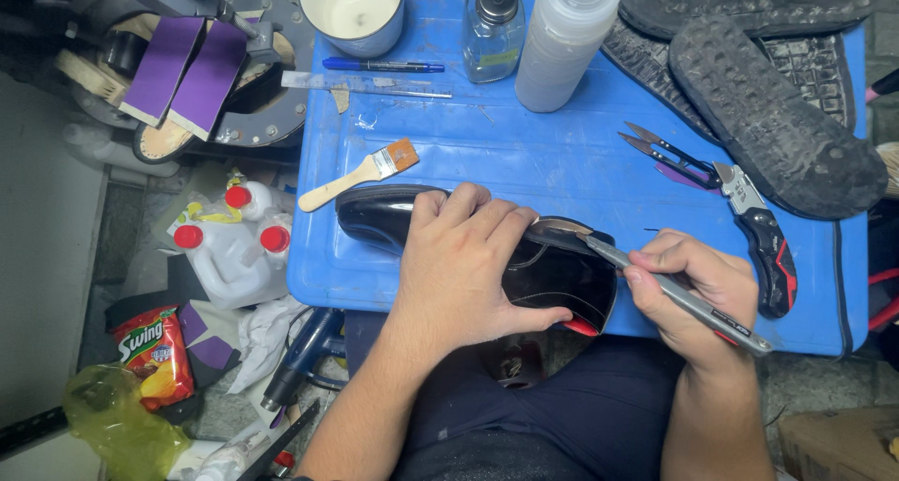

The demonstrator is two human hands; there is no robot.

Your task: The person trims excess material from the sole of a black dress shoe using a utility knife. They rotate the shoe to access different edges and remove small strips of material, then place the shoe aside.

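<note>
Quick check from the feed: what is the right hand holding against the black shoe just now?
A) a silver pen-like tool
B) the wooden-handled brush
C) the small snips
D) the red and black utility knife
A: the right hand grips a slim silver pen-like tool with its tip at the black shoe, while the brush, utility knife and snips lie untouched on the blue tray.

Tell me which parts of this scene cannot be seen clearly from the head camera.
- Middle of the black shoe: covered by the left hand.
- Tip of the silver pen: where it meets the shoe is too small to judge.
- Right hand: its palm side is hidden.
- Rubber soles: cut off by the top and right edges.
- White cup: cut off by the top edge.
</note>
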